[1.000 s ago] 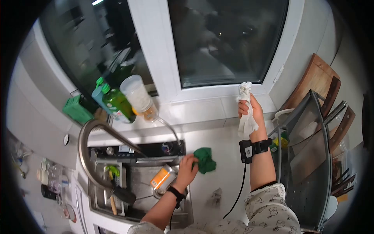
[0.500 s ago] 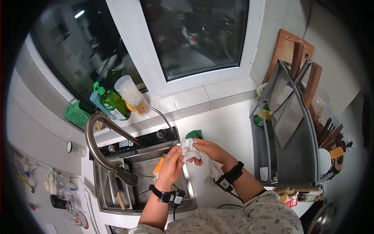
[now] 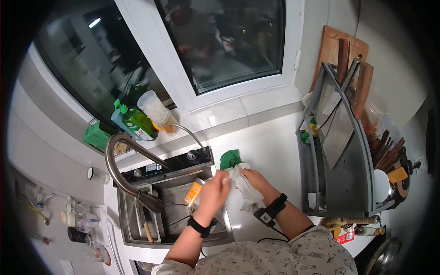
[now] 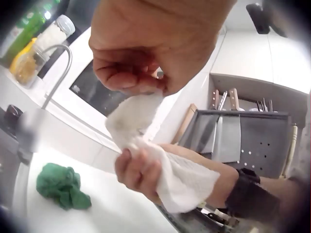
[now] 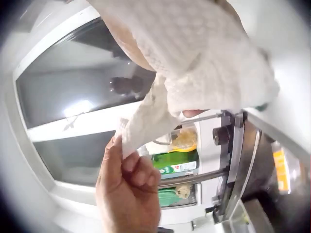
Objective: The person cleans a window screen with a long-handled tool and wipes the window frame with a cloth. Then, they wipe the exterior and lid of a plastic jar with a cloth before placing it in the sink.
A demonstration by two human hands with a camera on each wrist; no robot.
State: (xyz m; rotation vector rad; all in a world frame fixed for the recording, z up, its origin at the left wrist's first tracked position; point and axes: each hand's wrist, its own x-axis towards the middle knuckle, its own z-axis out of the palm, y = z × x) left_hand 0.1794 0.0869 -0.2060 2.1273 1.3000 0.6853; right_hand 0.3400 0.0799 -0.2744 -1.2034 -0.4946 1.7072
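Observation:
A crumpled white paper towel is held between both hands above the counter, right of the sink. My left hand pinches one end of it between thumb and fingers, as the left wrist view shows at the hand. The right hand grips the other part, with the towel draped over it and hanging down. Part of the right hand is hidden under the towel in the right wrist view. Behind the hands a green cloth lies bunched on the counter.
The steel sink holds an orange-labelled can, under a curved faucet. Bottles stand on the sill at the left. A grey knife rack and a wooden board stand at the right.
The right hand has come down from near the window, bringing the towel over the counter. My left hand has left the green cloth and taken hold of the towel's end.

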